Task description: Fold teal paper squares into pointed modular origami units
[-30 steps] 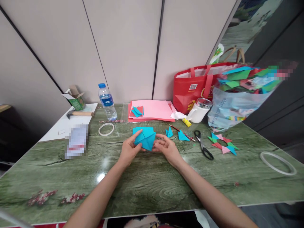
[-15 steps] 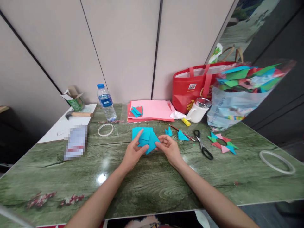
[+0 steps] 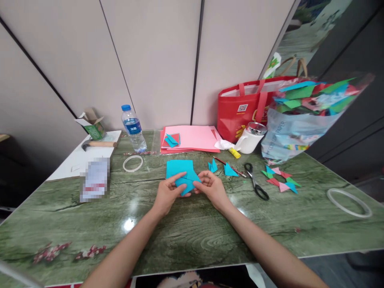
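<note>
Left hand [image 3: 169, 193]: partly open, fingers and thumb pinching a folded blue paper [image 3: 188, 181] above the green table [image 3: 192, 240]. Right hand [image 3: 214, 189]: fingers curled, thumb on the paper's right corner. Right of it: two blue folded pieces [image 3: 231, 170], scissors [image 3: 256, 182], multicoloured paper ring [image 3: 281, 179]. Behind: pink sheets [image 3: 195, 137].

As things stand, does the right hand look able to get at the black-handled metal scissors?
Probably yes. The black-handled metal scissors lie uncovered to its right, with nothing standing between, though the right hand would first have to let go of the folded blue paper.
</note>
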Available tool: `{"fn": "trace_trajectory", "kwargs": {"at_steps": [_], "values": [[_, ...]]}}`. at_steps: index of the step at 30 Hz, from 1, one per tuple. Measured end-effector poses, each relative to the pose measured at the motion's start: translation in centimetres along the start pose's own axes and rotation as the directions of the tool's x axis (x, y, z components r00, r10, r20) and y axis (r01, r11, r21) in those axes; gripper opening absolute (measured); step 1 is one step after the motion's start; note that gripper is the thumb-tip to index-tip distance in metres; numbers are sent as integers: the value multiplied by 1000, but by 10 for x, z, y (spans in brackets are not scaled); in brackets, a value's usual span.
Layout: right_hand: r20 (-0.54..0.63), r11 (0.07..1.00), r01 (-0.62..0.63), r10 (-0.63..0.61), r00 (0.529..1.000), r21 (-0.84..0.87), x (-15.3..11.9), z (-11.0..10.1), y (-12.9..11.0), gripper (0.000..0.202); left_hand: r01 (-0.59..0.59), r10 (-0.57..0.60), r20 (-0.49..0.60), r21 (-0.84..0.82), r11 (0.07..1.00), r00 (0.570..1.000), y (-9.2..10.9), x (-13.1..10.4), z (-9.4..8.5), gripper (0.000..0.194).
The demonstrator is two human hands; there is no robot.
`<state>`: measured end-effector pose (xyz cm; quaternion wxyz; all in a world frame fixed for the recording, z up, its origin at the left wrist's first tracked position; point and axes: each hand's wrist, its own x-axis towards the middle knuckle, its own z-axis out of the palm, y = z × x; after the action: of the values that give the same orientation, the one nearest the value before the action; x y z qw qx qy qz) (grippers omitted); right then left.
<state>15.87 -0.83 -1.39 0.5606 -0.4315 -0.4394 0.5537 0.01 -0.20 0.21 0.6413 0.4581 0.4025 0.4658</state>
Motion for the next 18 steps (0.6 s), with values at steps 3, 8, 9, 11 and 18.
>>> {"fn": "trace_trajectory", "kwargs": {"at_steps": [3, 8, 9, 11, 18], "values": [[0, 1000, 13, -13, 1000, -2, 0, 0, 0, 37, 9, -9, 8, -27, 1000, 1000, -1, 0, 0, 52], [-6, 1000, 20, -21, 1000, -7, -1, 1, 2, 38, 51, -52, -37, -26, 998, 998, -1, 0, 2, 52], [-10, 1000, 21, -21, 1000, -9, -1, 1, 3, 39, 64, -65, -44, -22, 998, 997, -1, 0, 2, 54], [-25, 1000, 23, -23, 999, -13, -1, 2, 3, 39, 93, -93, -42, -1, 996, 995, 0, -1, 4, 57], [16, 997, -48, 49, 999, -55, -2, 4, 4, 45, 36, -39, 18, 169, 985, 999, 5, -3, 4, 59]]}}
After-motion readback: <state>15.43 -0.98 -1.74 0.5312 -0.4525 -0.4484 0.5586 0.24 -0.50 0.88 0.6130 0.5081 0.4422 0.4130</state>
